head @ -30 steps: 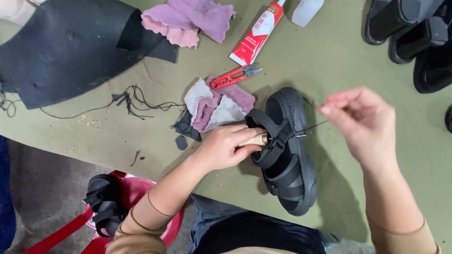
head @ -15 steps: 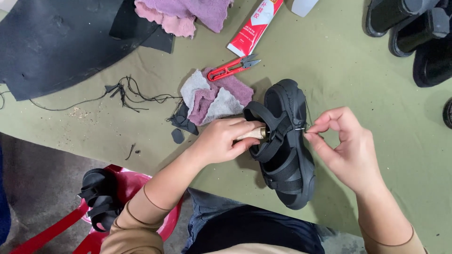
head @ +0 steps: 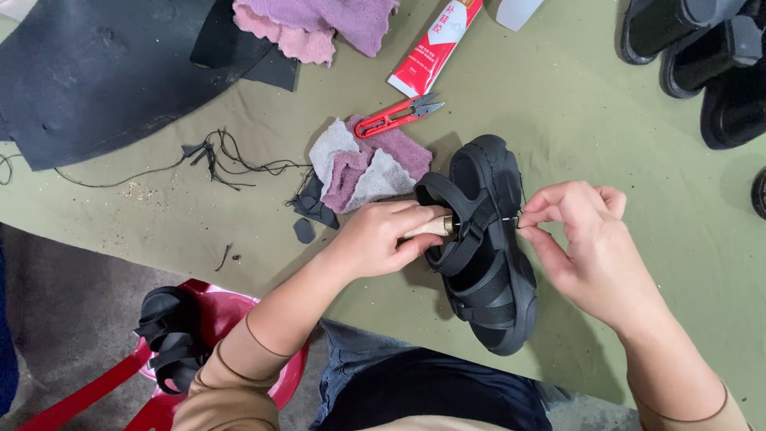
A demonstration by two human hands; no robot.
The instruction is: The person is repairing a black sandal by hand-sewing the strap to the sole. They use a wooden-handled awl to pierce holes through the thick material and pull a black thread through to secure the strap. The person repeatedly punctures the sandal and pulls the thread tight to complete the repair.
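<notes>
Here, left hand (head: pixel 375 239) grips wooden-handled awl (head: pixel 431 227), probably, against chunky black sandal (head: pixel 487 263).

You've got a black sandal (head: pixel 487 263), red snips (head: pixel 392 118) at 12 o'clock, purple-grey rags (head: pixel 367 164), olive-green table (head: pixel 606 136), red stool (head: pixel 231 319).
</notes>
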